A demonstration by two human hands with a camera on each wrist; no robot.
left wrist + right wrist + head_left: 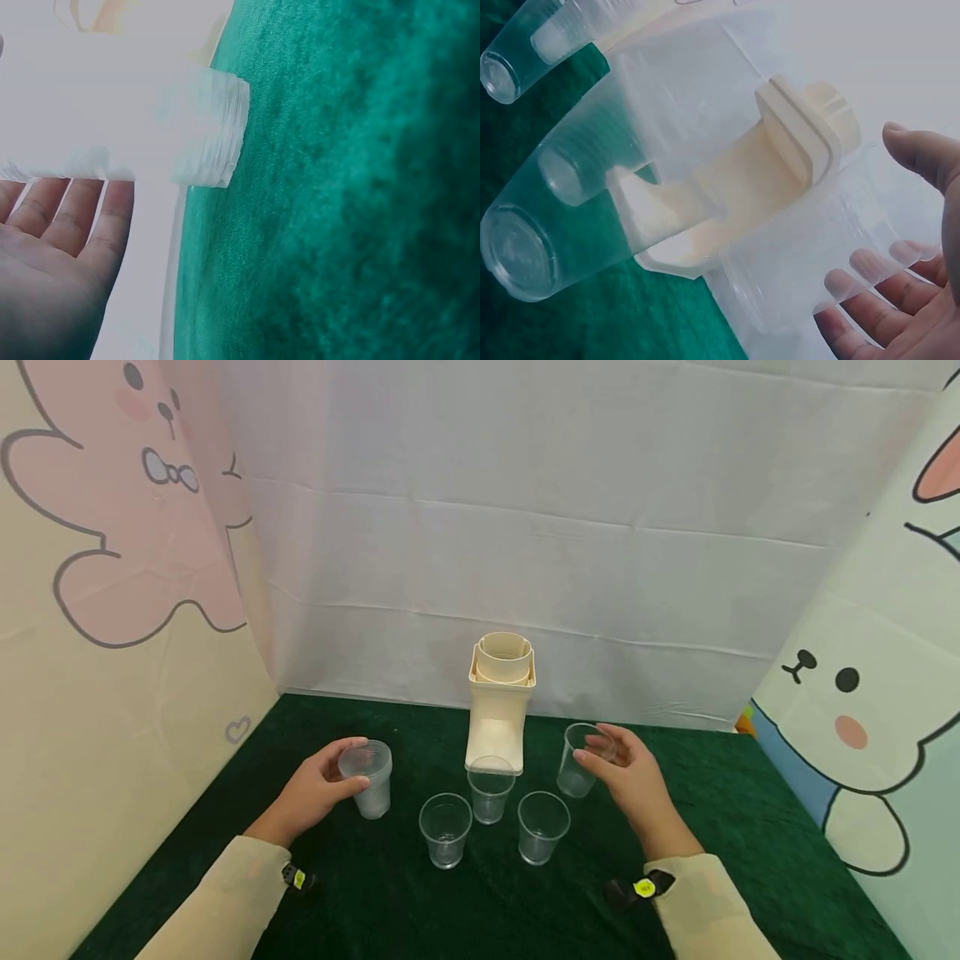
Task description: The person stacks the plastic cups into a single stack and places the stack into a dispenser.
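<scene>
My left hand [315,789] grips a stack of nested clear plastic cups [372,789] at the left. In the left wrist view the stacked rims [214,127] show as close ridges, with several fingers [82,214] along one side. At the right, my right hand [630,777] holds a single clear plastic cup [573,781], thumb on the near side and fingers behind. Through its wall, fingertips [840,283] show in the right wrist view. Between the hands stand three separate clear cups: a left one [446,839], a rear one [490,802] and a right one [538,839].
A cream plastic stand [498,727] with a round collar on top stands behind the rear cup. Dark green cloth [450,918] covers the table. A white curtain [525,527] hangs behind it, with cartoon-printed cloths on both sides.
</scene>
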